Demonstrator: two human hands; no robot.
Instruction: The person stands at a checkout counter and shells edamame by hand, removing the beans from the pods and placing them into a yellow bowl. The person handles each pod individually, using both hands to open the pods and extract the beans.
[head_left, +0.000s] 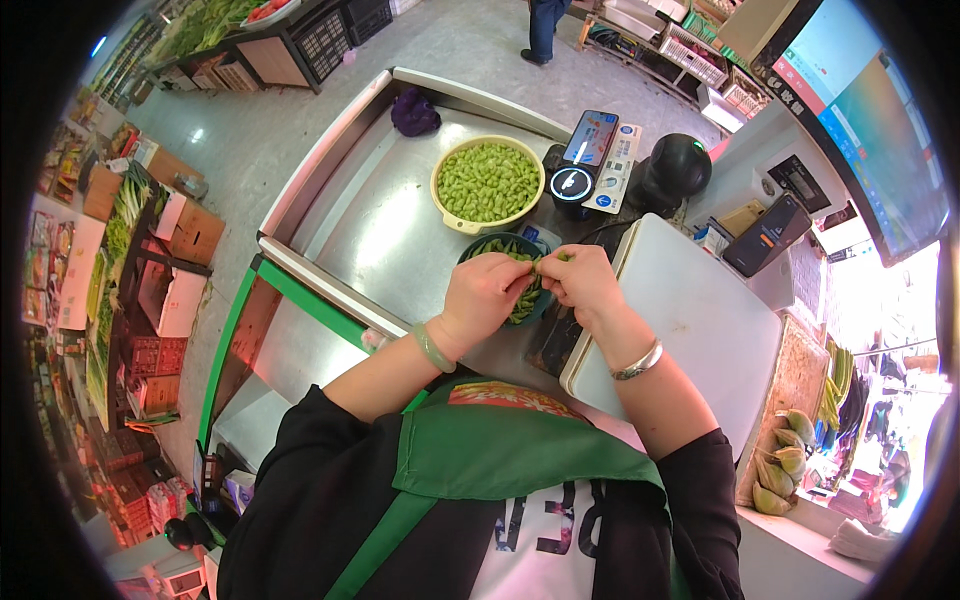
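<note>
My left hand (487, 289) and my right hand (581, 279) meet fingertip to fingertip above a dark green bowl (463, 251) of unshelled green bean pods (523, 304). Between the fingers of both hands is a green bean pod (535, 267), mostly covered by them. A bit of green also shows at my right fingers. Just beyond the bowl stands a cream plastic colander (435, 184) filled with shelled green beans (489, 180). A purple bundle (415, 112) lies in the far corner of the metal tray counter (337, 217).
Right of the colander are a payment device with a round lit display (571, 184), a smartphone (592, 139) and a black rounded device (675, 169). A white lid-like surface (690, 322) lies beside my right forearm. A monitor (870, 127) overhangs the upper right. A person's leg (544, 30) stands farther off.
</note>
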